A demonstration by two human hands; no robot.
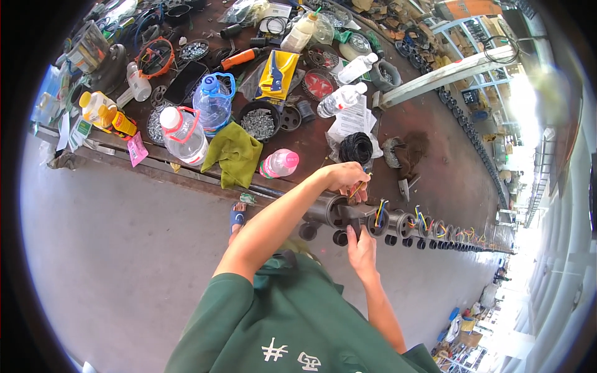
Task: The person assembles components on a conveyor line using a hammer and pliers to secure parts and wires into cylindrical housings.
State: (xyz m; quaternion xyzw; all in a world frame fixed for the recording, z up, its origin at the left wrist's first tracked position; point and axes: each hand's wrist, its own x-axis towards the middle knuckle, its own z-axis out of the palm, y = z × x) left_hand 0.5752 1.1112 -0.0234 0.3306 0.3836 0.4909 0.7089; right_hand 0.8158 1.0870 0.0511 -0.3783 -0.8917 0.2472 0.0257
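My left hand [347, 178] reaches over the table edge with its fingers closed in a pinch on thin coloured wires [357, 188], yellow and reddish. The wires stand at the mouth of a grey metal cylinder [324, 209], which lies at the near end of a long row. Just below, my right hand [362, 250] is closed, thumb up, on a dark grey metal piece [359, 212] in front of the cylinder. Its exact kind is unclear, and part of it is hidden by the fingers. Beside it, the neighbouring cylinder [379, 222] has blue and yellow wires sticking up.
More wired cylinders [439, 230] run along the table edge to the right. On the table are a black coil [356, 148], papers [356, 119], a pink-capped bottle [280, 163], a green cloth [232, 154], water jugs [184, 134] and a bowl of small metal parts [257, 123].
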